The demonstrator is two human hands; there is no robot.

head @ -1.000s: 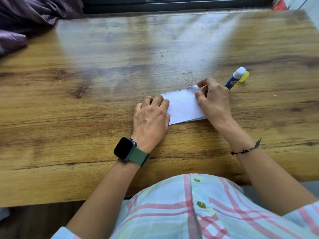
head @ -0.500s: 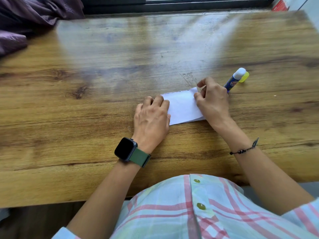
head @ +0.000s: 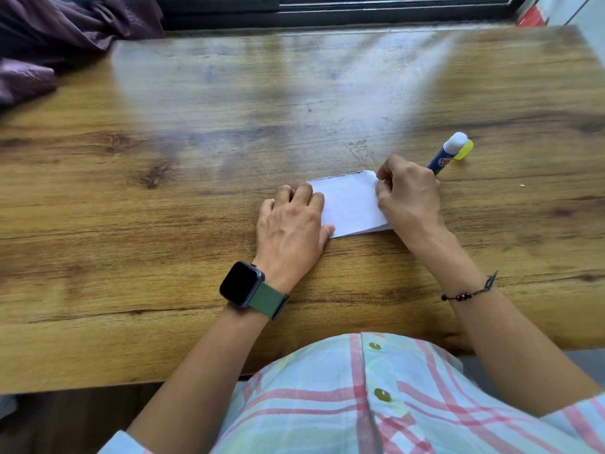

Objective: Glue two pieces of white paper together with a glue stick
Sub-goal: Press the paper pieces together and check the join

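The white paper lies flat on the wooden desk, between the two hands. The left hand rests on its left edge, fingers laid fairly straight, pressing it down. The right hand has its fingers curled, pinching the paper's far right corner. Just beyond the right hand lies the glue stick, uncapped, its yellow cap touching it.

Bare wooden table lies open left and ahead; glue stick crowds the right, purple cloth the far-left corner.
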